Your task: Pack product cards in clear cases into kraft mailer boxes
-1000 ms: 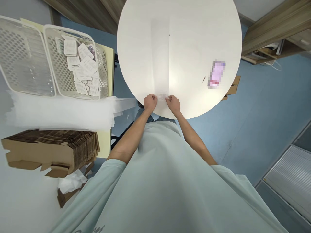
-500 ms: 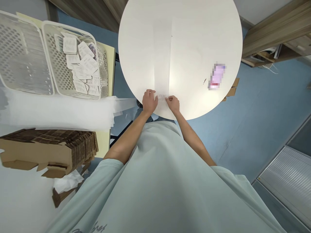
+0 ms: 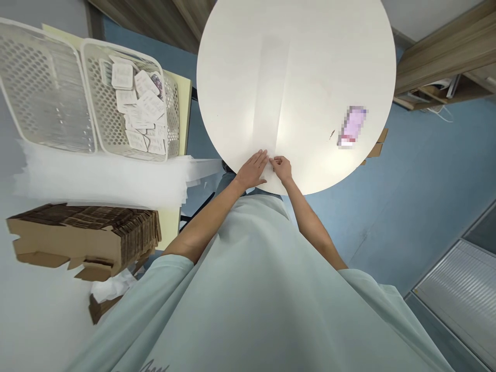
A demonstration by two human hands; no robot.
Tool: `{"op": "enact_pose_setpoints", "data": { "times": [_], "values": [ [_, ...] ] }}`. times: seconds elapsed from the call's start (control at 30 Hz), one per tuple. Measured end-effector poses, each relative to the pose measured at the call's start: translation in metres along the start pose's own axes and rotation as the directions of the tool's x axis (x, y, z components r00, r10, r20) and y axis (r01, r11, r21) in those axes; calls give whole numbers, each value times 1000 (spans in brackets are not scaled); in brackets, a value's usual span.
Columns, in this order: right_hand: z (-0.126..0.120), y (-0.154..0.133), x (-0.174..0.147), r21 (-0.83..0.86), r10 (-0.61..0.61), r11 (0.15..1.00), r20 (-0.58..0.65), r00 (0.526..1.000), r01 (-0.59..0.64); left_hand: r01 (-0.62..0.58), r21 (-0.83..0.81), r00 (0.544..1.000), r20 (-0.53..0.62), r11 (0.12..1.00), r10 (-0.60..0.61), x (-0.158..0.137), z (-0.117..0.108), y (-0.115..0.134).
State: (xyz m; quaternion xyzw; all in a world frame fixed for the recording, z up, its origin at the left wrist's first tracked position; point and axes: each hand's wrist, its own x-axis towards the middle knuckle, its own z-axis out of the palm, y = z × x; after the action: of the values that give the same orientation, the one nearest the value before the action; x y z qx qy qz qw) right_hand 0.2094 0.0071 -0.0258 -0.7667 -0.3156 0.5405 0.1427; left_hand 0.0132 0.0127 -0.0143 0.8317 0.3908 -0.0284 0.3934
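A long, thin, translucent white foam-like sheet (image 3: 270,88) lies lengthwise on the round white table (image 3: 325,57), running away from me. My left hand (image 3: 252,169) rests flat across its near end, fingers stretched out and together, thumb apart. Just to the right, my right hand (image 3: 281,168) has its thumb and index finger pinched at the sheet's near right edge. The small clear item seen there a moment earlier is covered by my left hand.
On a yellow-topped table at left stand a basket (image 3: 170,103) of white cards and another basket (image 3: 42,132) of clear plastic pieces. Stacked white sheets (image 3: 104,178) and folded cardboard boxes (image 3: 70,237) lie nearer. A pixelated pink item (image 3: 353,124) is on the round table.
My left hand has moved right and flattened over the sheet's near end, covering the small clear item. My right hand stays pinched beside it. The whole view has shifted slightly.
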Motion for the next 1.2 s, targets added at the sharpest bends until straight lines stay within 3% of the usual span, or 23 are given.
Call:
{"op": "enact_pose_setpoints", "data": {
  "times": [0.13,0.23,0.37,0.47,0.67,0.77,0.87,0.93,1.0,1.1,1.2],
  "values": [
    [-4,1,2,67,-4,998,37,999,2,54,-6,999,-3,999,-54,9,-8,3],
    [-15,-2,-4,-116,-172,978,36,984,175,109,-47,994,-8,993,-109,15,-14,6],
    [-29,-12,-15,-443,-479,741,178,859,505,157,-85,987,-12,984,-159,21,-23,10],
    [-35,-18,-15,-503,-508,630,310,803,593,177,-109,984,-5,978,-179,23,-30,10],
    [-41,-20,4,-461,-489,662,332,807,591,301,-233,951,-5,925,-311,27,-38,8],
    [-43,-24,13,-425,-485,693,322,813,582,407,-361,898,-9,839,-439,27,-46,6],
    [-41,-31,19,-413,-452,733,298,841,540,467,-539,835,7,701,-550,22,-56,1],
    [-38,-35,23,-415,-424,759,272,864,502,468,-653,807,40,596,-590,18,-60,-2],
    [-33,-38,27,-417,-405,778,238,883,469,423,-737,815,53,528,-578,15,-60,-5],
    [-27,-42,33,-429,-379,799,186,907,422,350,-789,828,8,505,-561,16,-52,-10],
    [-23,-47,36,-461,-337,808,152,929,368,376,-778,764,-48,504,-644,27,-42,-17]
  ]
}}
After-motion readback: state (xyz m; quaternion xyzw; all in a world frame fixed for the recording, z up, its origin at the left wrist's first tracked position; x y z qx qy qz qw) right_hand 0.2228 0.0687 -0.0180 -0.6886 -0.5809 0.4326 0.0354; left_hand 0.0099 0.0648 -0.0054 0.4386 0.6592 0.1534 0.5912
